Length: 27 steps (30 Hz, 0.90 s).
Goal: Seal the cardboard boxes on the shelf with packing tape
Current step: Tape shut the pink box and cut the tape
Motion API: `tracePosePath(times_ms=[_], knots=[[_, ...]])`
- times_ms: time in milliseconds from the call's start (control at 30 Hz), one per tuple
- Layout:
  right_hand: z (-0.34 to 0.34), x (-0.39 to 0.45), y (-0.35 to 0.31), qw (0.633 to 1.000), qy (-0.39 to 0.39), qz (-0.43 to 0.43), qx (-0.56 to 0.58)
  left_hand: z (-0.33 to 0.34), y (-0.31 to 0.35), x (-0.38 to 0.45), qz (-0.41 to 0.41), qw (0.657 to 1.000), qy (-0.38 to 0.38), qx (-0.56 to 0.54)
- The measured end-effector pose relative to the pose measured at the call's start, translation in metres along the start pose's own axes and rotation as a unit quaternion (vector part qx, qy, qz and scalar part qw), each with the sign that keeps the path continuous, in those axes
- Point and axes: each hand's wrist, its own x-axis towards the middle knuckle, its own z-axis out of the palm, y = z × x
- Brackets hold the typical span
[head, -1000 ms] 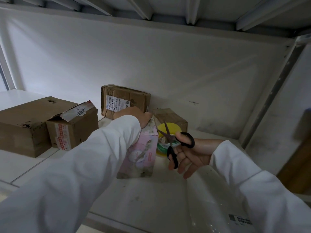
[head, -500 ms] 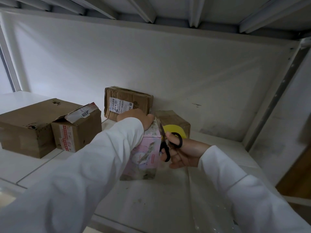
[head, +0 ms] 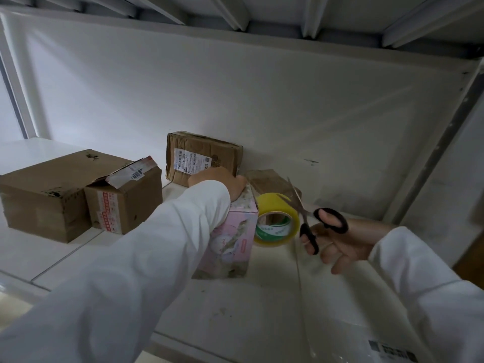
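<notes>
A pink printed box (head: pixel 233 239) stands on the white shelf (head: pixel 235 315) in the middle. My left hand (head: pixel 222 180) rests on top of it, pressing down. Right beside the box a yellow roll of packing tape (head: pixel 277 218) stands on edge. My right hand (head: pixel 337 242) holds black-handled scissors (head: pixel 314 221) just right of the roll, blades pointing up and back. A small brown box (head: pixel 269 180) sits behind the tape, partly hidden.
A large brown box (head: pixel 44 197) and a smaller one with a lifted flap (head: pixel 125 203) stand at the left. A labelled box (head: pixel 201 158) leans on the back wall. A clear plastic bag (head: pixel 366 336) lies front right. A shelf post (head: pixel 440 142) rises at the right.
My right hand has drawn the scissors back to the right, away from the pink box, uncovering the tape roll. My left hand stays on the box top.
</notes>
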Motion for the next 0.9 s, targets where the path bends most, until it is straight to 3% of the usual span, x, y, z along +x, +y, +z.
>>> tracePosePath(times_ms=[100, 200, 267, 400, 500, 567, 667, 900], knots=[[-0.009, 0.011, 0.026, 0.981, 0.162, 0.096, 0.039, 0.001, 0.000, 0.001, 0.002, 1.000, -0.002, -0.003], [0.001, 0.025, 0.039, 0.953, 0.247, 0.165, -0.058, 0.000, 0.000, 0.000, 0.003, 1.000, 0.002, 0.000], [0.006, 0.033, 0.033, 0.928, 0.310, 0.140, -0.149, 0.000, 0.000, -0.001, 0.006, 1.000, 0.005, 0.002], [0.023, 0.033, -0.005, 0.818, 0.424, 0.028, -0.388, 0.002, -0.001, 0.000, 0.013, 1.000, 0.001, -0.002], [0.041, 0.035, -0.030, 0.806, 0.446, -0.106, -0.376, 0.002, -0.001, 0.002, 0.013, 1.000, -0.001, -0.001], [0.054, 0.040, -0.041, 0.802, 0.406, -0.170, -0.404, 0.002, -0.002, 0.002, 0.013, 1.000, -0.002, -0.003], [0.070, 0.054, -0.045, 0.781, 0.349, -0.160, -0.492, 0.001, -0.002, 0.001, 0.016, 1.000, -0.003, -0.011], [0.084, 0.067, -0.036, 0.750, 0.392, -0.144, -0.513, -0.001, -0.002, 0.000, 0.011, 1.000, -0.004, -0.012]])
